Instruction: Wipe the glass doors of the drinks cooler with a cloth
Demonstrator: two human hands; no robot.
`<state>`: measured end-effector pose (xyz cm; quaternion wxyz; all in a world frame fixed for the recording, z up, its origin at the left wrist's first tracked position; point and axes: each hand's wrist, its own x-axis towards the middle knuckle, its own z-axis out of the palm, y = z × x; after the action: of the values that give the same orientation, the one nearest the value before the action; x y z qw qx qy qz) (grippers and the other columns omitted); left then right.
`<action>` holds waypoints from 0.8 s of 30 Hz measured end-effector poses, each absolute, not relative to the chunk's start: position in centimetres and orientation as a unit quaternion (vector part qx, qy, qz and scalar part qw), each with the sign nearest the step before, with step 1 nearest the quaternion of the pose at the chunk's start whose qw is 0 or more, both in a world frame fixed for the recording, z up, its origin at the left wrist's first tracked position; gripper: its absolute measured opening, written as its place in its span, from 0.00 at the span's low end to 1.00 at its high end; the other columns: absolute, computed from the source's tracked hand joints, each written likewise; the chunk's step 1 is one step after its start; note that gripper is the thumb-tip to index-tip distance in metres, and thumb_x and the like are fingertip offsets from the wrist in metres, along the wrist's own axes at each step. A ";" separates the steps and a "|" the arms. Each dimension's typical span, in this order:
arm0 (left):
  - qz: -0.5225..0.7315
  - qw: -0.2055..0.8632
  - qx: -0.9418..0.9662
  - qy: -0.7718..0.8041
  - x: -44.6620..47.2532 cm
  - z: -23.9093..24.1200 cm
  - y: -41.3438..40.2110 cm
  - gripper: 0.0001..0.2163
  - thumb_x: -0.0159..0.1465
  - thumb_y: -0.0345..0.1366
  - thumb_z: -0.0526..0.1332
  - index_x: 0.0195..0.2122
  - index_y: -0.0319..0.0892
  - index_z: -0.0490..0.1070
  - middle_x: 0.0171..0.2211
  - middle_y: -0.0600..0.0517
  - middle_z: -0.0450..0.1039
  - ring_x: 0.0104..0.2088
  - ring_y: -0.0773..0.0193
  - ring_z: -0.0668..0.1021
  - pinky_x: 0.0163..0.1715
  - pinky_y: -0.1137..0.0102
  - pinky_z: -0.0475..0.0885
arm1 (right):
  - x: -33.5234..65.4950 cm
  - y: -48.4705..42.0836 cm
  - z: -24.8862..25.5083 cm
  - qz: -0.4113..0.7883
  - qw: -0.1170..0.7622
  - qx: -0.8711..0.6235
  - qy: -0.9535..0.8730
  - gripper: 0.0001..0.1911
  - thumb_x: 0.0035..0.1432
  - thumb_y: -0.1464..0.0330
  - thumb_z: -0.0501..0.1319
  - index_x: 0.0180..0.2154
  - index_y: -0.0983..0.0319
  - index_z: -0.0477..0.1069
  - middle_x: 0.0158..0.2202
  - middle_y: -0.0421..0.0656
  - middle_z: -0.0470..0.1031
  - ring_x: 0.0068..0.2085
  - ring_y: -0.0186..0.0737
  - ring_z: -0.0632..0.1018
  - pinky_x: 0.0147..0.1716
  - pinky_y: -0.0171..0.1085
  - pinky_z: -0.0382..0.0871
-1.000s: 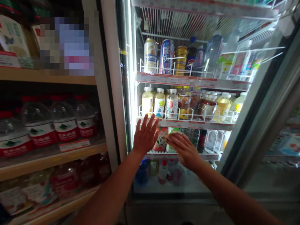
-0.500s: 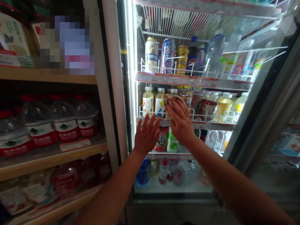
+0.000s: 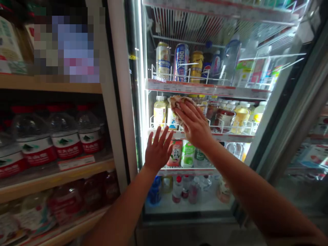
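My left hand [image 3: 158, 148] lies flat with fingers spread against the glass front of a lit drinks fridge [image 3: 120, 102], level with the lower shelf. Up and to the right of it, my right hand [image 3: 194, 124] presses a crumpled pale cloth [image 3: 176, 101] against the glass in front of the middle shelf's bottles [image 3: 160, 111]. The cloth sticks out above my fingertips. Both forearms reach in from the bottom of the view.
Cans [image 3: 181, 61] stand on the fridge's upper wire shelf, more bottles on the lower shelves. A glass door [image 3: 289, 112] angles across the right side. Left of the fridge, wooden shelves [image 3: 58, 171] carry large red-labelled water jugs [image 3: 64, 133].
My right hand has carried the cloth up from the lower shelf's level to the middle shelf's level, then a little left. My left hand has stayed flat in the same place.
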<state>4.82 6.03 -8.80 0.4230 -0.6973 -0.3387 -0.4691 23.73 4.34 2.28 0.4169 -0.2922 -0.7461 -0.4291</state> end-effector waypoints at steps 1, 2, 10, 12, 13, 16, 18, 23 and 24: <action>-0.468 0.423 -0.697 -0.340 4.8 -8.8 6.0 0.34 0.69 0.39 0.57 0.72 0.46 0.41 0.70 0.47 0.49 0.72 0.53 0.47 0.70 0.53 0.44 | 24.0 4.3 2.3 -0.430 0.425 -0.291 -0.742 0.36 0.68 0.74 0.49 0.71 0.47 0.38 0.69 0.38 0.59 0.70 0.43 0.57 0.70 0.51 0.55; -0.467 0.424 -0.697 -0.340 4.8 -8.8 6.0 0.34 0.69 0.39 0.57 0.72 0.46 0.41 0.70 0.47 0.49 0.72 0.53 0.48 0.70 0.53 0.44 | 24.3 4.2 2.3 -0.430 0.439 -0.292 -0.733 0.37 0.68 0.74 0.49 0.71 0.47 0.38 0.69 0.38 0.59 0.70 0.43 0.58 0.69 0.51 0.56; -0.468 0.435 -0.693 -0.335 4.9 -8.6 5.9 0.34 0.69 0.38 0.57 0.72 0.45 0.40 0.70 0.46 0.51 0.72 0.53 0.48 0.70 0.53 0.44 | 27.3 3.7 0.1 -0.418 0.403 -0.294 -0.759 0.38 0.67 0.74 0.51 0.71 0.46 0.38 0.69 0.39 0.59 0.70 0.46 0.59 0.68 0.54 0.59; -0.468 0.435 -0.692 -0.335 4.8 -8.6 5.9 0.35 0.69 0.38 0.57 0.72 0.45 0.40 0.70 0.46 0.51 0.72 0.53 0.47 0.70 0.53 0.44 | 28.5 3.8 0.4 -0.422 0.433 -0.296 -0.740 0.38 0.67 0.74 0.51 0.71 0.45 0.40 0.69 0.38 0.58 0.69 0.48 0.60 0.67 0.55 0.60; -0.468 0.435 -0.692 -0.336 4.8 -8.6 5.9 0.35 0.69 0.38 0.57 0.72 0.45 0.40 0.70 0.46 0.51 0.72 0.53 0.47 0.70 0.53 0.44 | 29.1 3.8 0.5 -0.425 0.457 -0.299 -0.722 0.37 0.67 0.74 0.51 0.70 0.45 0.40 0.70 0.37 0.57 0.69 0.49 0.60 0.67 0.56 0.61; -0.462 0.439 -0.692 -0.339 4.8 -8.7 6.0 0.35 0.69 0.38 0.58 0.72 0.44 0.40 0.70 0.46 0.50 0.72 0.53 0.47 0.70 0.53 0.45 | 30.3 3.8 0.3 -0.427 0.501 -0.304 -0.689 0.37 0.67 0.74 0.52 0.70 0.45 0.42 0.71 0.38 0.55 0.70 0.51 0.59 0.66 0.58 0.61; -0.461 0.442 -0.691 -0.339 4.8 -8.7 6.0 0.35 0.68 0.38 0.58 0.72 0.44 0.41 0.70 0.46 0.50 0.72 0.53 0.47 0.70 0.53 0.45 | 30.7 3.6 -0.4 -0.420 0.481 -0.303 -0.708 0.38 0.67 0.74 0.53 0.70 0.45 0.42 0.70 0.38 0.55 0.70 0.51 0.59 0.67 0.58 0.61; -0.464 0.441 -0.691 -0.336 4.8 -8.8 6.1 0.35 0.68 0.37 0.58 0.72 0.44 0.42 0.70 0.46 0.51 0.72 0.52 0.48 0.71 0.53 0.44 | 32.6 3.2 -1.1 -0.410 0.449 -0.307 -0.732 0.37 0.67 0.74 0.53 0.70 0.45 0.43 0.70 0.38 0.56 0.69 0.49 0.60 0.67 0.57 0.61; -0.464 0.439 -0.692 -0.337 4.8 -8.8 6.1 0.34 0.68 0.38 0.58 0.72 0.44 0.42 0.70 0.46 0.50 0.72 0.53 0.48 0.71 0.53 0.44 | 33.1 3.3 -0.9 -0.415 0.469 -0.314 -0.714 0.36 0.67 0.74 0.53 0.70 0.45 0.44 0.70 0.38 0.56 0.69 0.50 0.60 0.66 0.58 0.61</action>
<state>4.81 6.07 -8.76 0.4387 -0.6919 -0.3374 -0.4638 33.09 3.27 -0.95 0.4686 -0.3139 -0.7140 -0.4149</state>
